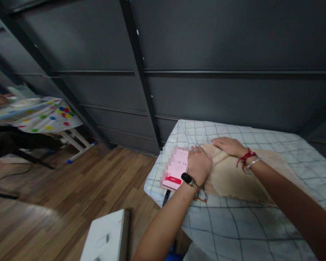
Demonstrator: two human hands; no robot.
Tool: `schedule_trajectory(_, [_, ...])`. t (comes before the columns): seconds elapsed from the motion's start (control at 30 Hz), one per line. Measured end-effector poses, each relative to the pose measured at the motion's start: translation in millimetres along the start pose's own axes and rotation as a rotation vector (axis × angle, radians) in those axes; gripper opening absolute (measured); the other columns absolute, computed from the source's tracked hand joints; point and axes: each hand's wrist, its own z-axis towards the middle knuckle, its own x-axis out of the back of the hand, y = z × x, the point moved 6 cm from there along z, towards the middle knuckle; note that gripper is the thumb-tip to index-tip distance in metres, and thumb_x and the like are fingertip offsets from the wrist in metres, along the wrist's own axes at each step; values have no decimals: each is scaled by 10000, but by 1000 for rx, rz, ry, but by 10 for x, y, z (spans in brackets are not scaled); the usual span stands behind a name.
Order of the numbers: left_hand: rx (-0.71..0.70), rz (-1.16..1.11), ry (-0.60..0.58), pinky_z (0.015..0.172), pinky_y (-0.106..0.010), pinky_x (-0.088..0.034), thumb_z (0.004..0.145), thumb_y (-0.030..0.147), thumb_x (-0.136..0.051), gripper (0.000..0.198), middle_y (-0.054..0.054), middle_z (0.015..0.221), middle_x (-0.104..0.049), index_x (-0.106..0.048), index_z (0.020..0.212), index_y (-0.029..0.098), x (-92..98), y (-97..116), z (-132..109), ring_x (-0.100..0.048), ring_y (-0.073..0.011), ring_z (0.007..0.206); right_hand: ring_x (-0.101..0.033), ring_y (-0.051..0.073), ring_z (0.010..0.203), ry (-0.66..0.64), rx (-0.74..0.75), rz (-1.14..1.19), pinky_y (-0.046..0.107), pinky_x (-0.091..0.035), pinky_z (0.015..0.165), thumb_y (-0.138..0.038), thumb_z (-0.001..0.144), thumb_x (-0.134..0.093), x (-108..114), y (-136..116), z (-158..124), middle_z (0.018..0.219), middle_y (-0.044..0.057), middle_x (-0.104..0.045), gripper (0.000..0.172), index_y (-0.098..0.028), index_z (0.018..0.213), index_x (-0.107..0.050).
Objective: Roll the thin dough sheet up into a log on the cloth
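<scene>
A thin beige piece of cloth (241,177) lies on a bed-like surface covered with a white checked cloth (228,221). Its left end is folded over in layers. My left hand (200,163), with a ring and a dark wristband, rests palm down on that left end, fingers extended. Flat across the folded part lies my right hand (229,146), fingers stretched out to the left; a red cord and a pale bracelet circle its wrist. Beside my left hand is a phone (176,170) with a pink screen showing a timer. The cloth under both palms is hidden.
Dark metal panels (220,47) rise behind the surface. A white box (105,235) stands low at the front left, above a wooden floor (119,174). At far left, a person sits by a table with a dotted tablecloth (49,117).
</scene>
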Motion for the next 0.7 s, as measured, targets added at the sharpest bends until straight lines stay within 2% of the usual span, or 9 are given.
schedule_trajectory(0.17, [-16,0,10,1003,-401,-345,898,259,-370,485,-237,1245,-542,-491,1258,-43,-16,14,-12,-443,-315,1229,-568,225,1049,12,29,-6,360,-435,845,-349,948,-244,4,-12,-33,1176,16,-639,429,-276,1111,-634])
schedule_trajectory(0.47, [-43,-29,44,983,-429,-368,888,246,-376,458,-244,1219,-558,-520,1219,-36,-14,105,-101,-482,-312,1192,-572,231,1038,96,114,-138,345,-415,833,-274,935,-301,69,-89,-217,1149,56,-652,388,-222,1140,-626])
schedule_trajectory(0.7, [-63,-34,84,958,-414,-388,887,240,-379,450,-243,1178,-582,-523,1216,-30,-26,194,-201,-495,-311,1179,-545,235,1060,107,63,-170,361,-391,825,-289,943,-288,84,-79,-379,1165,66,-641,401,-211,1150,-622])
